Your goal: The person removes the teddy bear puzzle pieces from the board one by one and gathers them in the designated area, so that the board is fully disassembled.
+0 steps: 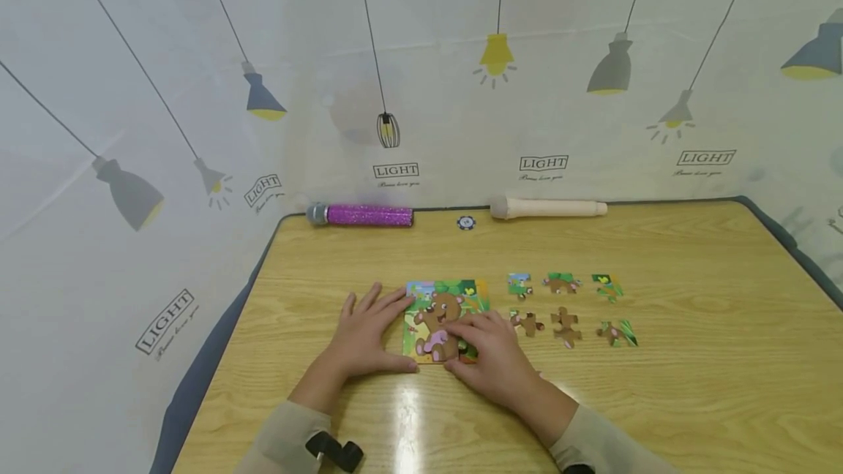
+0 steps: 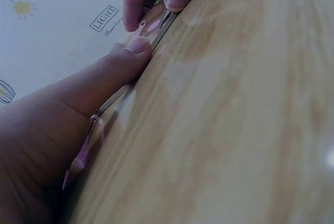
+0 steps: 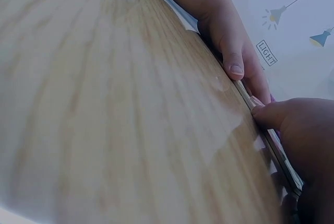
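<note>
I judge the puzzle roughly half built: the bear picture sits mid-table, and six loose pieces lie in two rows just right of it. My left hand lies flat, fingers straight, steadying the left edge; my right hand presses its lower right corner, fingers loosely bent. Only the head view shows the spare pieces; the wrist views show thumbs against the near edge.
</note>
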